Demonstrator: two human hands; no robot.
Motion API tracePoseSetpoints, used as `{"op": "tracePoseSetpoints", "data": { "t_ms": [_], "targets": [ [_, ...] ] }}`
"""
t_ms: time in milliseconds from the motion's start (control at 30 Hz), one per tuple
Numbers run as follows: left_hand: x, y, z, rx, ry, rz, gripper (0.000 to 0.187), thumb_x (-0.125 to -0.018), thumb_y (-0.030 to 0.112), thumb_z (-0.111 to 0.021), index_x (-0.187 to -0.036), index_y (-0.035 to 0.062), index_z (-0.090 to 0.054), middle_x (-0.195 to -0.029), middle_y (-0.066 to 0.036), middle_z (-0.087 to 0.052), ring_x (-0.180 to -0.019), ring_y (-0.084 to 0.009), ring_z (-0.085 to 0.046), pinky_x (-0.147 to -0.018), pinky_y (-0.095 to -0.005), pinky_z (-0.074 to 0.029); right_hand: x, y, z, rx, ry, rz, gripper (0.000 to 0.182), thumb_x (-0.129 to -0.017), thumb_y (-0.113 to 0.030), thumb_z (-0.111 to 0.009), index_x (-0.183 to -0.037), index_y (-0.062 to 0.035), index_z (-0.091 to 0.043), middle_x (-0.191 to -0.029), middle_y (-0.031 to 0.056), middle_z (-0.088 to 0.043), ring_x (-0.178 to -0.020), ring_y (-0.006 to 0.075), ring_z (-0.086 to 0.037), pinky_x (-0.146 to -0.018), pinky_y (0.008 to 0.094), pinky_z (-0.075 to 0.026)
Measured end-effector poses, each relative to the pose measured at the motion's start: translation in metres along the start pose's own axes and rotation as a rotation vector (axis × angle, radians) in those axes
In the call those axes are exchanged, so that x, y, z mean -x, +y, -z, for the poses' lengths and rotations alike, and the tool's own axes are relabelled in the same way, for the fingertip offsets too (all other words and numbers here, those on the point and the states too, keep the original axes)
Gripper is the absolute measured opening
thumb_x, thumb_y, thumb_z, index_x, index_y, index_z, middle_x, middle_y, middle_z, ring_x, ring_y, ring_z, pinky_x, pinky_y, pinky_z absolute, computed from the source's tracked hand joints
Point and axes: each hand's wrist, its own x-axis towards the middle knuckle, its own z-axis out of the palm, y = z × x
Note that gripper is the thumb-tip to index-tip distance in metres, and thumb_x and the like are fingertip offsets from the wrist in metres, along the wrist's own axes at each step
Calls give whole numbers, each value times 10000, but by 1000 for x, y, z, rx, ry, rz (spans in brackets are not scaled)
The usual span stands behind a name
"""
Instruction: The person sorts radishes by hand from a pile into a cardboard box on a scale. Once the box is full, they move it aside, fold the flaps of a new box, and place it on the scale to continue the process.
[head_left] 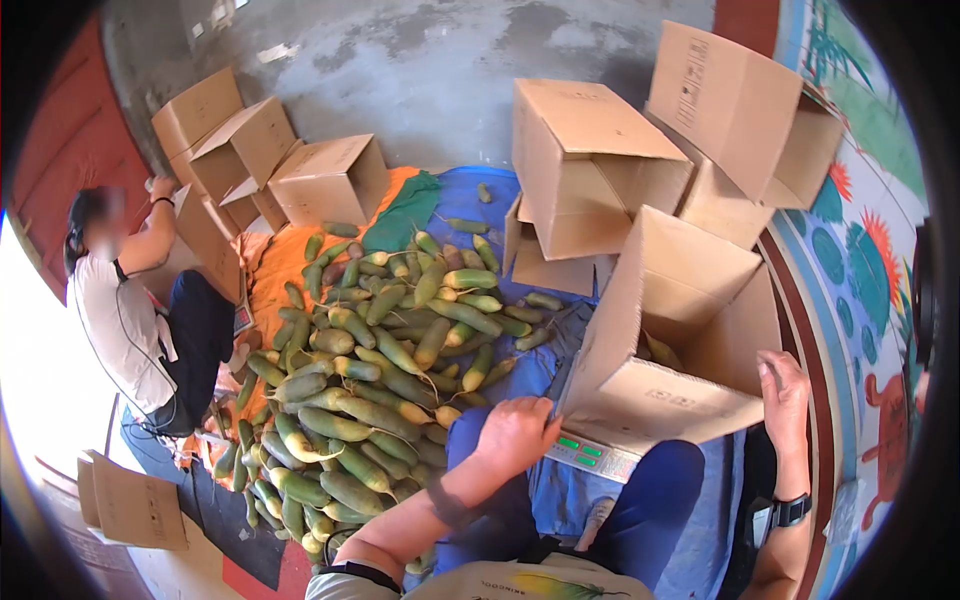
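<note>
In front of my knees an open cardboard box (pixel 690 395) stands tilted on a digital scale (pixel 592 457) with lit green displays. A green radish (pixel 660 350) shows partly inside it; the bottom is largely in shadow. My left hand (pixel 515 436) is closed at the box's lower left corner, its fingertips partly hidden. On the opposite side, my right hand (pixel 784 392) has its fingers curled on the box's right edge. Left of the box lies a big heap of green radishes (pixel 385 350) with pale yellowish ends.
Other cardboard boxes stand at the back right (pixel 600 120) and back left (pixel 325 180). A co-worker (pixel 135 300) crouches at the left, one hand on a box. Blue sheeting (pixel 465 195) and orange sheeting (pixel 275 270) cover the floor. A painted wall (pixel 860 250) borders the right side.
</note>
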Motion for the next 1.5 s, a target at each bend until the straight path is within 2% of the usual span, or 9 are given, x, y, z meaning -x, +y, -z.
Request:
{"op": "tracePoseSetpoints", "data": {
  "t_ms": [367, 767, 933, 1033, 1133, 1167, 1200, 1300, 1500],
  "targets": [
    [5, 16, -3, -155, -62, -59, 158, -781, 214, -577, -787, 57, -559, -707, -105, -595, -692, -273, -585, -661, -386, -454, 88, 67, 29, -38, 129, -245, 112, -826, 14, -538, -915, 40, -602, -841, 124, -613, -712, 184, -592, -685, 273, -475],
    [-27, 21, 4, 140, 3, 107, 138, -808, 153, -585, -841, 19, -592, -733, -167, -611, -663, -326, -602, -587, -361, -474, 119, 116, 26, -191, 171, -437, 113, -827, -9, -535, -896, 58, -596, -778, 98, -606, -657, 135, -589, -612, 256, -472],
    [-68, 19, 0, 167, -9, 152, 229, -867, 206, -537, -869, -19, -581, -696, -126, -634, -630, -209, -617, -591, -306, -467, 101, 137, 17, -340, 168, -566, 235, -885, -158, -496, -996, 32, -582, -763, 106, -628, -656, 137, -598, -602, 263, -475],
    [-102, 22, -9, 198, -3, 162, 255, -875, 230, -531, -863, -21, -576, -696, -122, -637, -636, -211, -613, -607, -304, -470, 69, 144, 6, -376, 150, -627, 334, -903, -270, -473, -992, 31, -584, -743, 120, -621, -644, 145, -583, -593, 288, -461],
    [-135, 25, -16, 96, -49, 137, 343, -879, 310, -518, -826, -25, -568, -646, -161, -583, -621, -274, -584, -587, -342, -443, 28, 157, -7, -223, 86, -535, 466, -878, -394, -455, -921, 44, -609, -811, 239, -616, -794, 367, -600, -702, 394, -450],
    [-146, 27, -17, 10, -86, 137, 372, -879, 337, -512, -817, -27, -566, -630, -175, -560, -614, -298, -568, -580, -357, -430, 14, 163, -11, -173, 17, -544, 468, -858, -404, -485, -920, 42, -613, -821, 241, -617, -812, 360, -605, -723, 399, -452],
    [-157, 29, -16, 60, -215, 241, 501, -836, 449, -503, -855, -47, -574, -836, -277, -588, -860, -433, -549, -734, -453, -439, 2, 170, -15, -123, -52, -553, 473, -837, -415, -516, -918, 40, -618, -832, 243, -618, -830, 353, -610, -745, 404, -455],
    [-181, 24, -28, 13, -335, 248, 537, -820, 473, -501, -828, -56, -590, -863, -291, -579, -877, -434, -544, -755, -458, -432, -28, 171, -20, 99, -270, -579, 495, -791, -428, -568, -914, 47, -623, -852, 237, -626, -815, 331, -624, -758, 397, -477],
    [-213, 19, -38, -89, -428, 254, 560, -783, 490, -513, -873, -52, -621, -891, -260, -606, -897, -387, -578, -807, -424, -445, -63, 150, -7, -16, -563, -820, 398, -765, -312, -594, -931, 48, -631, -912, 207, -641, -783, 313, -646, -719, 364, -517]
  ]
}}
